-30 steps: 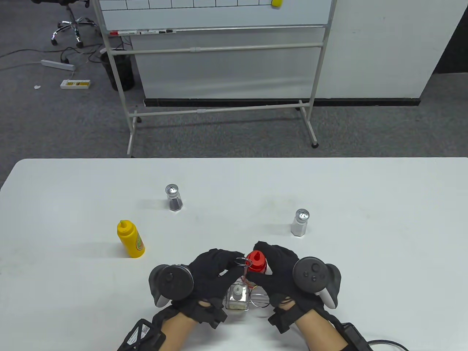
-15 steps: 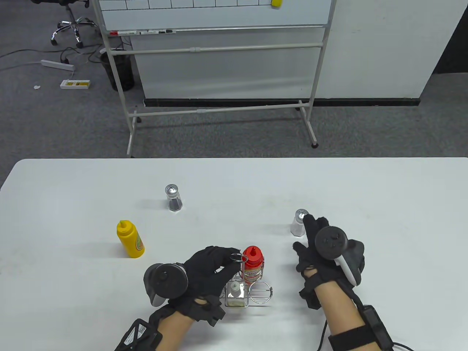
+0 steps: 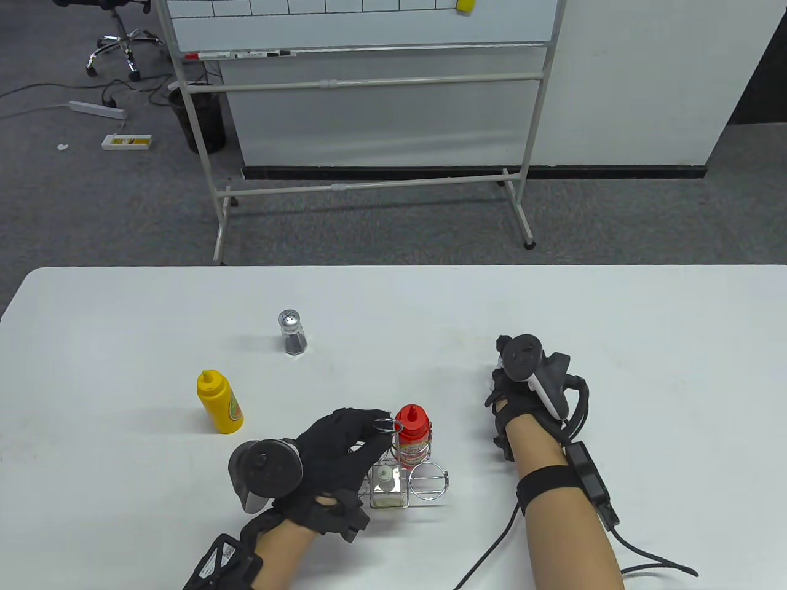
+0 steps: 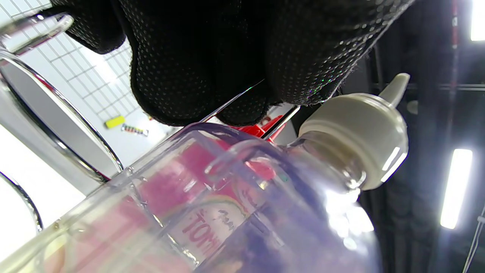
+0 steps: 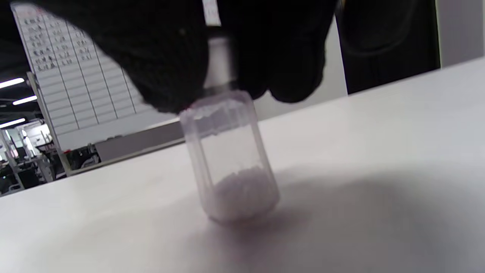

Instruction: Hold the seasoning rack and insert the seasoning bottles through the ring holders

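The wire seasoning rack (image 3: 424, 482) stands near the table's front edge. My left hand (image 3: 372, 428) pinches its top loop handle (image 3: 386, 424). A red ketchup bottle (image 3: 412, 432) and a clear bottle with a white cap (image 3: 386, 485) sit in its rings; one ring in front of the ketchup bottle is empty. In the left wrist view, my gloved fingers (image 4: 212, 57) hang above the clear bottle (image 4: 352, 140). My right hand (image 3: 507, 369) covers the salt shaker, which is hidden in the table view. The right wrist view shows my fingers (image 5: 170, 57) gripping the top of the salt shaker (image 5: 233, 159), its base at the table.
A pepper shaker (image 3: 294, 332) stands at the middle left of the white table (image 3: 645, 344). A yellow mustard bottle (image 3: 220, 402) stands left of my left hand. A whiteboard on a stand (image 3: 369, 92) is on the floor beyond the far edge.
My right hand let go of the red bottle, which now sits in a rack ring, moved right and away, and closed on the salt shaker. The left hand and rack shifted slightly left.
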The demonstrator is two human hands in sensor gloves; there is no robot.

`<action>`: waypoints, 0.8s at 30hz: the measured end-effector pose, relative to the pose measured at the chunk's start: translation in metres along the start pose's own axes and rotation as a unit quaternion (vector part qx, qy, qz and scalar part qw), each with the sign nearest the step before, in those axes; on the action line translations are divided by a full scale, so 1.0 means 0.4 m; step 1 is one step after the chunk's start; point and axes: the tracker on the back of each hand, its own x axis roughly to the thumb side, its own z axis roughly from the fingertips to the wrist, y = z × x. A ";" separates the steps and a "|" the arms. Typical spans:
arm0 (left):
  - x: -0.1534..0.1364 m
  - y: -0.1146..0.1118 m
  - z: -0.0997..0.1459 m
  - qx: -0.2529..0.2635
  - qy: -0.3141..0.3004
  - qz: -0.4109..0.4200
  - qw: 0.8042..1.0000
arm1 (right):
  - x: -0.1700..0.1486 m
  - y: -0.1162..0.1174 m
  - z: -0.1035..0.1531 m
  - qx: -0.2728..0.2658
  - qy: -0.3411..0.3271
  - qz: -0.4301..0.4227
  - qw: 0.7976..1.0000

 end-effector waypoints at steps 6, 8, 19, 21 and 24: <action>-0.002 0.003 -0.004 -0.001 0.001 -0.006 1.000 | 0.009 -0.175 0.147 -0.075 -0.115 -0.129 0.982; -0.004 0.000 -0.003 -0.003 0.002 -0.009 1.000 | 0.008 -0.227 0.204 -0.078 -0.148 -0.175 0.970; -0.002 -0.017 0.000 -0.017 -0.002 -0.017 1.000 | 0.057 -0.176 0.425 -0.003 -0.354 -0.230 0.907; -0.001 -0.018 0.000 -0.018 -0.002 -0.016 1.000 | 0.070 -0.158 0.437 -0.007 -0.387 -0.173 0.906; 0.001 -0.019 0.002 -0.009 -0.008 -0.014 1.000 | 0.085 -0.134 0.440 -0.008 -0.398 -0.108 0.911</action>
